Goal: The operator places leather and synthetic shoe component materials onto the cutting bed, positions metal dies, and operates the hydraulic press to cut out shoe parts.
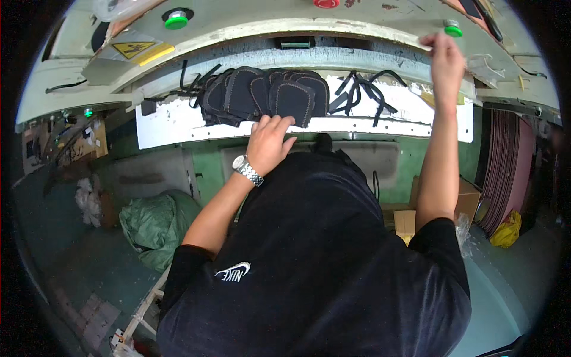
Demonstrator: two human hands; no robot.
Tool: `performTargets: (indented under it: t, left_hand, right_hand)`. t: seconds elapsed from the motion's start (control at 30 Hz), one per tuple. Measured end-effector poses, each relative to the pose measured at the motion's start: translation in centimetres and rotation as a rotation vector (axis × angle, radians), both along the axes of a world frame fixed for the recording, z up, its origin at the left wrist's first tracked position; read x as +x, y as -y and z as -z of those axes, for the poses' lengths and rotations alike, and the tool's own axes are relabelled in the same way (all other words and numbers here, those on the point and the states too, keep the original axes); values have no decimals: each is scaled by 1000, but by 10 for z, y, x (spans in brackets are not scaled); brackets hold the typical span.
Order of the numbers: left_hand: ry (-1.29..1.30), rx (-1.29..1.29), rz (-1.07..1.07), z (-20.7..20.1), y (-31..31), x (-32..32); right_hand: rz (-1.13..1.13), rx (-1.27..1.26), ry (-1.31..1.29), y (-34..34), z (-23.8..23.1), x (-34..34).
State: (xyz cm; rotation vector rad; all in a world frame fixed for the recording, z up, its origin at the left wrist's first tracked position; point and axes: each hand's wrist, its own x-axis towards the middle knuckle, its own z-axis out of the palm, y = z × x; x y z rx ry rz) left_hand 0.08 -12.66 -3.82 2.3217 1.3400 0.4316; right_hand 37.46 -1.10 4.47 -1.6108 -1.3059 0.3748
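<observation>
Black rounded fabric pieces (294,98) with stitched borders lie overlapping in a row on the white work board (410,122). At the board's front edge my left hand (270,141), with a watch on its wrist, rests by the lower edge of these pieces. Its fingers lie over the edge, the thumb held apart, and nothing shows in its grasp. On the far right my right hand (446,56) is raised near a green push button (452,28) on the machine's front. Blur hides how its fingers are bent, and whether they touch the button cannot be made out.
Black cut strips (363,98) lie right of the fabric pieces, with more at their left. A second green button (176,20) and a red button (326,3) sit on the machine beam. A green sack (151,223) and cardboard boxes (405,223) stand below.
</observation>
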Motion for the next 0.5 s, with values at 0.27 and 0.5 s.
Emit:
performTargets:
  t: [0.27,0.5]
  left_hand:
    - [47,47,23,9,0,-3]
    - [-38,151,7,5,4,9]
  right_hand:
    - [-565,-363,633,127,80,-99]
    - [-473,-327,693,133,87,-105]
